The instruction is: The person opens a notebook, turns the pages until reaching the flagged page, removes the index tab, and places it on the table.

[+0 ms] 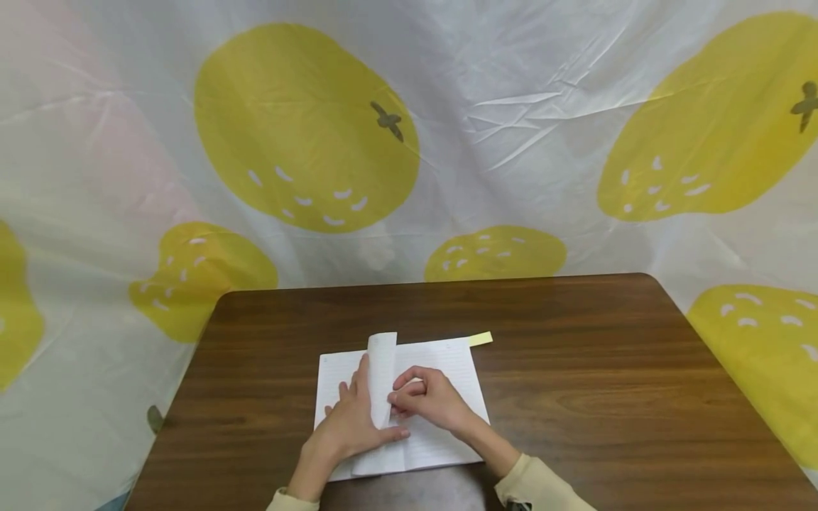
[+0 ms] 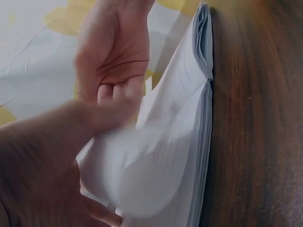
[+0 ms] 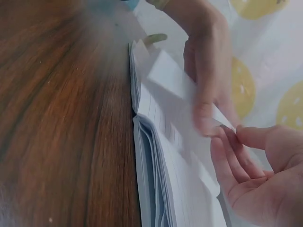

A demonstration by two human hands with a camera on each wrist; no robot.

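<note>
A wrinkled, whitish sheet [image 1: 498, 163] printed with yellow fruit [image 1: 307, 128] hung beyond the hands [image 1: 350, 420]; beneath them spread a brown wood-grain surface [image 1: 607, 390] with rounded far corners.

Matt paper notebook [image 1: 455, 360], wood-grain table [image 1: 607, 383]

A table [image 1: 607, 355] with a dark brown, wood-grained top carries an open notebook [image 1: 447, 369], which lies directly on the wood. The grain runs mostly sideways, and the tabletop reaches farther out to the notebook's right than to its left. Beyond the notebook, the table's far edge ends in rounded corners. Just on the notebook's near side, the surface catches a pale sheen [image 1: 466, 490]. A yellow tab [image 1: 481, 338] sticks out past the notebook's far right corner, above the tabletop; whether it touches the wood cannot be told.
</note>
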